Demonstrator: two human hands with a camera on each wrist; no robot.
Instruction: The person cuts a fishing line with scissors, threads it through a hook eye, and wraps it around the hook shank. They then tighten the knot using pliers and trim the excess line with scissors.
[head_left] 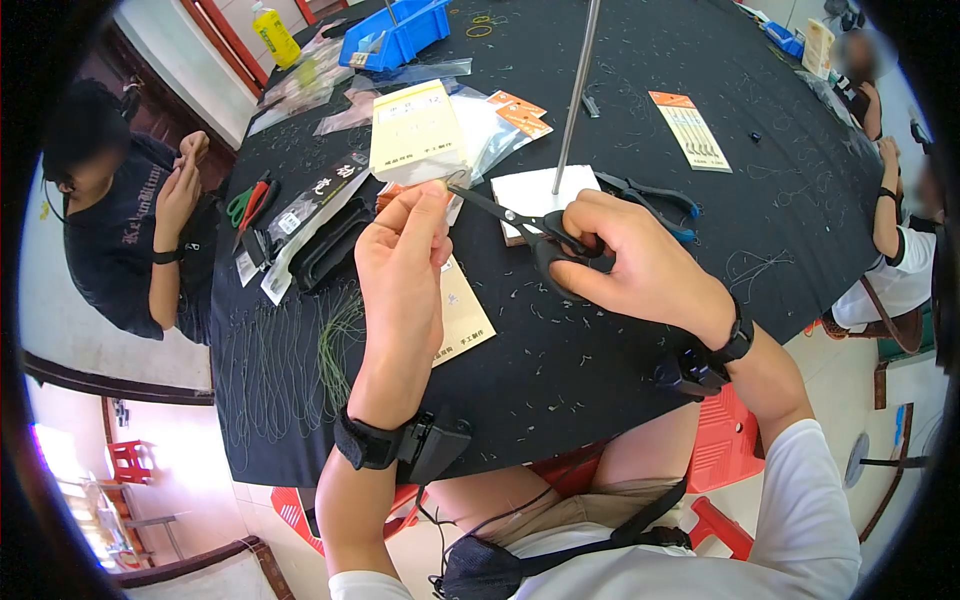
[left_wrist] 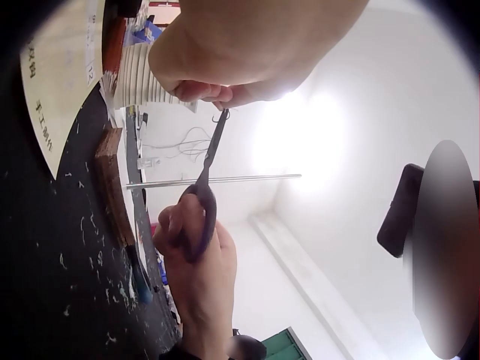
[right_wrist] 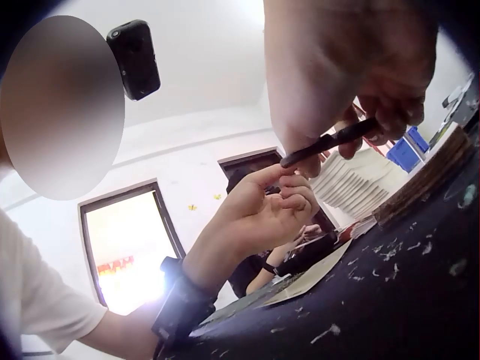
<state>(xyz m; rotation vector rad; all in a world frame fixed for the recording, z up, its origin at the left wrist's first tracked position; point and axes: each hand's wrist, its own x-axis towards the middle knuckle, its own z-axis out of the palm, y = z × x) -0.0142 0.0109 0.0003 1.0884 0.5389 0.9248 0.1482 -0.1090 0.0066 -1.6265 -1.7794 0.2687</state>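
Note:
The right hand (head_left: 640, 255) grips black scissors (head_left: 545, 235), thumb and fingers in the handle loops. Their blades point left and reach the fingertips of the left hand (head_left: 405, 260). That hand pinches a small hook (left_wrist: 222, 116), seen at the scissor tips in the left wrist view; any line on it is too fine to make out. Beyond the left fingertips stands a stack of cream cards (head_left: 420, 130). Behind the scissors, a thin metal rod (head_left: 575, 100) rises from a white-topped block (head_left: 520, 190). In the right wrist view the scissors (right_wrist: 330, 142) touch the left fingertips.
Pliers (head_left: 655, 205) lie right of the block, and a card of hooks (head_left: 690, 130) farther right. Green line bundles (head_left: 340, 345) and black packets (head_left: 320, 235) lie left. A blue bin (head_left: 395, 40) stands at the back. Other people sit at both sides of the black-covered table (head_left: 560, 400).

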